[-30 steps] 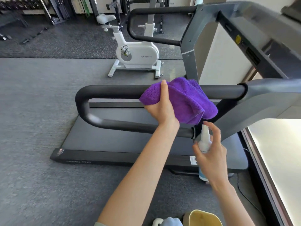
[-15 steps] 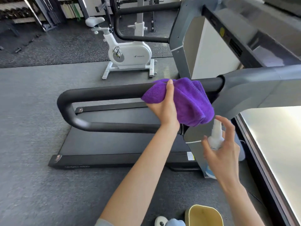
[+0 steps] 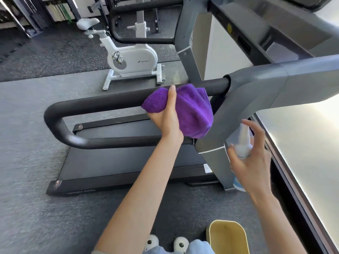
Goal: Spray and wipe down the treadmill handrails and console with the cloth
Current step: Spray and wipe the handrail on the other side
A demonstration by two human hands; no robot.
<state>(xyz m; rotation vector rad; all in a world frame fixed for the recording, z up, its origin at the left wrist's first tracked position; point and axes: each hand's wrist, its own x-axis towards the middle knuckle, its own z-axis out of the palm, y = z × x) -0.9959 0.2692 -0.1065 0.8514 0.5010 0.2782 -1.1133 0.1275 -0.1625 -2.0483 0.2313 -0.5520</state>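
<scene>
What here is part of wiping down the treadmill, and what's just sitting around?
In use: purple cloth in left hand; spray bottle in right hand; near handrail.

Lying about: white exercise bike; yellow bin.

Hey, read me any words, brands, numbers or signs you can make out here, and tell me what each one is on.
Nothing reads cleanly.
White bike: dark logo and brand word, too blurred to read.
Treadmill deck, rear edge: faint lettering, unreadable.
Deck side: white sticker, print too small.
Console frame: round yellow sticker, no legible mark.
Spray bottle: label text not legible.
</scene>
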